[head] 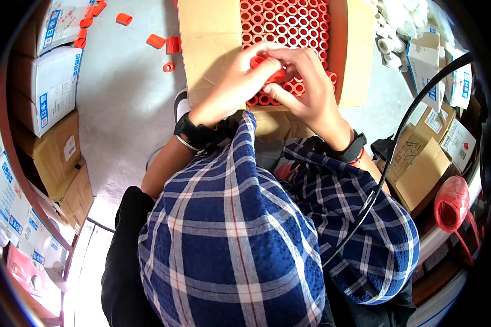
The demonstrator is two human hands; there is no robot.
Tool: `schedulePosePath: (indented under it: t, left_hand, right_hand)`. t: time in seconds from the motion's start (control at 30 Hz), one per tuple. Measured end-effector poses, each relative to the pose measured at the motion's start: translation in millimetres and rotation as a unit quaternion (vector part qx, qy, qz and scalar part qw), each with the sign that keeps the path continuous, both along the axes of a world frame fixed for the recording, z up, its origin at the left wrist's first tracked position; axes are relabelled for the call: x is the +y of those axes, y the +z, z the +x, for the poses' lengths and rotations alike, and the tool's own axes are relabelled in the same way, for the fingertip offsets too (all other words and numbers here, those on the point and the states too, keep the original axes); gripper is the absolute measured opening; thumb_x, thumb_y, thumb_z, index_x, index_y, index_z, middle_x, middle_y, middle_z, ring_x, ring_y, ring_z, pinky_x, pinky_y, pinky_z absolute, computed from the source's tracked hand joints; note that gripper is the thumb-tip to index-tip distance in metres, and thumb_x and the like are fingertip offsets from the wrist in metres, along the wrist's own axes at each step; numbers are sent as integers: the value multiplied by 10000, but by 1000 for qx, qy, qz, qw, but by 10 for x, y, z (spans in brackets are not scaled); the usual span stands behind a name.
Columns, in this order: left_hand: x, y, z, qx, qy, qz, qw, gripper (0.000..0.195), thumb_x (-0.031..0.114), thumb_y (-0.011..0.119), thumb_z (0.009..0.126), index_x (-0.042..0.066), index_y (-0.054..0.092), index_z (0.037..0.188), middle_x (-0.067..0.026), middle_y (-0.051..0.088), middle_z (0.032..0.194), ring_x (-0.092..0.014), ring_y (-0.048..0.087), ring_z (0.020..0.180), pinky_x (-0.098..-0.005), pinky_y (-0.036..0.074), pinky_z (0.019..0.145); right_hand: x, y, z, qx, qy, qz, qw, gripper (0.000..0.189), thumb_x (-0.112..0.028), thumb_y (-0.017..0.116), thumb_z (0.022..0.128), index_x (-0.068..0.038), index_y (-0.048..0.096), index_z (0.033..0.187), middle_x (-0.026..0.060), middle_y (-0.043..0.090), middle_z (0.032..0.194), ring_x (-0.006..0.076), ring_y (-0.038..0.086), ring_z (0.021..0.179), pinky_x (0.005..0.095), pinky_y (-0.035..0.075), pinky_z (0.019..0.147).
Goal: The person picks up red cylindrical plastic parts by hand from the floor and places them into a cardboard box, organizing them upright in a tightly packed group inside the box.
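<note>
Over an open cardboard box [210, 45], my left hand [239, 77] and my right hand [309, 79] come together around red plastic pipe fittings [276, 77]. Red shows both at my left thumb and between the fingers; whether this is one piece or two cannot be told, since the fingers cover much of it. Beneath them, upright red tubular fittings [292, 30] fill the box in close rows, open ends facing up. One fitting [331, 77] lies on its side at the right inner edge of the box.
Loose red fittings [156, 41] lie on the grey floor [118, 90] to the left. Stacked cartons [57, 88] line the left side. At right are white fittings [388, 44], more cartons [419, 171] and a roll of red plastic twine [452, 204]. A black cable [409, 106] crosses the right side.
</note>
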State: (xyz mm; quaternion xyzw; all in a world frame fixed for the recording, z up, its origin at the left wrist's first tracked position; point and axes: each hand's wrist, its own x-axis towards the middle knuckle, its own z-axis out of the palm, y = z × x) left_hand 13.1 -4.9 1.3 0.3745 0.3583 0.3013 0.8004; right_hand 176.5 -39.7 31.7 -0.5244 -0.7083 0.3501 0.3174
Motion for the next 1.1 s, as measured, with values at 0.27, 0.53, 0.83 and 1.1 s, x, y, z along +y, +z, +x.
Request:
schedulePosePath:
  t: [0.27,0.53,0.83,1.1]
  left_hand:
    - [-60,23,9,63,-75,-62,993,327,208,560,1001,29,552,1274,-40,644,1039,-64,592,784,-204,487,663]
    - [62,16,-45,128,-14,85,988,306,178,557,995,24,572,1259,-65,674,1122,-62,585,742,-214,501,687]
    - [39,46,-39,133,-42,55,989,275,141,552,988,19,599,1230,-66,662,1052,-73,593,758,-219,503,697]
    - [32,27,-41,51,-41,-28,997,309,190,500,1018,29,561,1275,-82,631,1155,-100,606,891,-251,523,794]
  right_hand:
    - [-58,-211,176,56,-164,-51,984,256,-51,674,832,-26,635,1084,93,643,920,164,639,770,290,528,708]
    - [99,-352,720,-276,-114,28,954,196,-85,638,870,-7,622,1049,179,639,944,342,644,799,405,539,739]
    - [45,-367,730,-231,-74,-157,957,222,-119,557,899,-1,602,1082,223,648,917,399,634,883,463,515,795]
    - [30,-145,471,-186,-94,6,978,283,-117,665,858,-38,615,1125,141,629,1017,323,580,922,394,479,827]
